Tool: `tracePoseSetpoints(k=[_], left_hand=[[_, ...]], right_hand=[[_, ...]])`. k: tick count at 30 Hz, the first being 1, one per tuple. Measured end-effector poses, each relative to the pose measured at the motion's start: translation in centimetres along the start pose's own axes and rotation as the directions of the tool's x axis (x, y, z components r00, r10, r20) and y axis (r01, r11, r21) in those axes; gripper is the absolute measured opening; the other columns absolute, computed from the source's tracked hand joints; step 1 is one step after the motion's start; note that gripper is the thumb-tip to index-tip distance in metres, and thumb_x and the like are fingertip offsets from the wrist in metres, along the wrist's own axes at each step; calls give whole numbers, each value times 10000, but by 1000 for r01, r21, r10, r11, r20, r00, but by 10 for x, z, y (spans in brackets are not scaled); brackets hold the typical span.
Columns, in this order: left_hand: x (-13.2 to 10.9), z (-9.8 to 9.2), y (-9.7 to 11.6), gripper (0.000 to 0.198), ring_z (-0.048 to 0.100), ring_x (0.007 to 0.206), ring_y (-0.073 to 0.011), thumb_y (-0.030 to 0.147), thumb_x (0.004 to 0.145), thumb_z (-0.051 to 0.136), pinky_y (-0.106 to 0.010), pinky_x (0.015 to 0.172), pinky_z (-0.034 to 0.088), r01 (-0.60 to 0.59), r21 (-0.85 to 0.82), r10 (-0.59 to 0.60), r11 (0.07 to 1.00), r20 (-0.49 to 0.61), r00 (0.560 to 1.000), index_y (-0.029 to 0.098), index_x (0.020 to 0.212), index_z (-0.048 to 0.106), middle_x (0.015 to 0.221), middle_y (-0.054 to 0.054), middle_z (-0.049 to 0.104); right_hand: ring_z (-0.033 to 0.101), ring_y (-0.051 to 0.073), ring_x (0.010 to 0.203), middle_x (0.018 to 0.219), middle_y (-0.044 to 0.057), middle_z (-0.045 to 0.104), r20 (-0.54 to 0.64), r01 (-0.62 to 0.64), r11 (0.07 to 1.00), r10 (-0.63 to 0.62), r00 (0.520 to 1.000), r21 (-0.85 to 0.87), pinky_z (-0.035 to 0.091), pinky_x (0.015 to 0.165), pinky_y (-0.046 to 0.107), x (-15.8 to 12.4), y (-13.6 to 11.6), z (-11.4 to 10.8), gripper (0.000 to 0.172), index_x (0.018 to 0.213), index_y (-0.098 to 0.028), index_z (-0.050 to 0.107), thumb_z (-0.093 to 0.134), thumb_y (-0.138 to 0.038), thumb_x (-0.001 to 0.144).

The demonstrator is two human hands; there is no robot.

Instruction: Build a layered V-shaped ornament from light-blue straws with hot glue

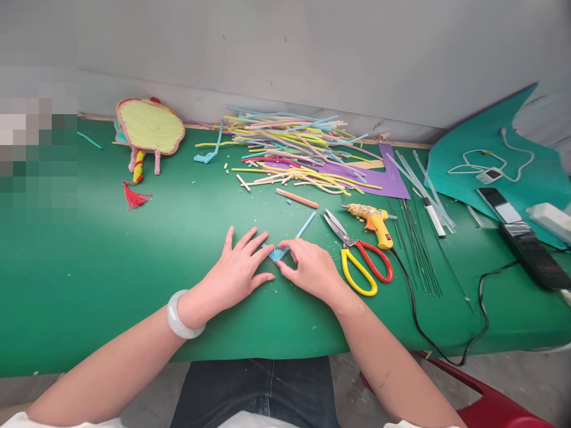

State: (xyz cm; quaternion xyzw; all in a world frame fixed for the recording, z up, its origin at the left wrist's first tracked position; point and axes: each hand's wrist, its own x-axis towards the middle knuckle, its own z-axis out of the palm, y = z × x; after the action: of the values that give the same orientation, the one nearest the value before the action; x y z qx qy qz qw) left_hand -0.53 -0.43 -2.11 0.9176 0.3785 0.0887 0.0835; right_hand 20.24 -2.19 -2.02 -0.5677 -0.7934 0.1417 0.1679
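Note:
On the green tabletop lies a small folded piece made from light blue fuzzy craft stems [279, 254], with one straight stem end [307, 224] sticking out to the upper right. My left hand [241, 260] lies spread beside it, fingertips touching its left edge. My right hand [311, 267] pinches its right side between thumb and forefinger. Part of the piece is hidden under the fingers. Right of my right hand are scissors [352, 242] with one yellow and one red handle, blades apart. A yellow glue gun [375, 222] lies just beyond them.
Colourful craft stems [294, 139] are heaped at the back, near purple sheets [388, 178]. Another bent blue piece [207, 156] and a fan-shaped craft [151, 126] with a red tassel lie left. Thin wires [419, 249], glue sticks [435, 196], a marker [434, 218] and a black cord [414, 318] lie right.

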Motion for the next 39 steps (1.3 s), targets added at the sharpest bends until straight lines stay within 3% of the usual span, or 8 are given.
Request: tracePoseSetpoints(k=[23,35,39], left_hand=[[0,-1,0,559,322,1437,-373,462,910,588,-725,1134,140,3,7,-3,1000,9,1000,195,1392,497,1513,-139,445],[-1,-2,-1,602,314,1444,-365,460,912,585,-714,1144,126,12,3,-12,1000,1,1000,198,1435,442,1517,-144,438],[-3,-8,0,559,286,1459,-357,413,922,585,-704,1151,130,-21,19,21,1000,-10,1000,215,1428,455,1534,-141,413]], right_hand=[[631,160,731,826,18,672,-60,62,998,-64,996,-31,429,672,267,-1,6,6,240,1086,-201,640,625,-355,903],[593,144,721,881,8,642,50,15,990,-22,999,139,438,652,258,-2,6,-12,348,1210,-239,608,662,-354,886],[544,116,660,819,-10,600,0,35,977,-35,999,212,413,627,230,-5,12,-14,237,1139,-245,671,583,-238,919]])
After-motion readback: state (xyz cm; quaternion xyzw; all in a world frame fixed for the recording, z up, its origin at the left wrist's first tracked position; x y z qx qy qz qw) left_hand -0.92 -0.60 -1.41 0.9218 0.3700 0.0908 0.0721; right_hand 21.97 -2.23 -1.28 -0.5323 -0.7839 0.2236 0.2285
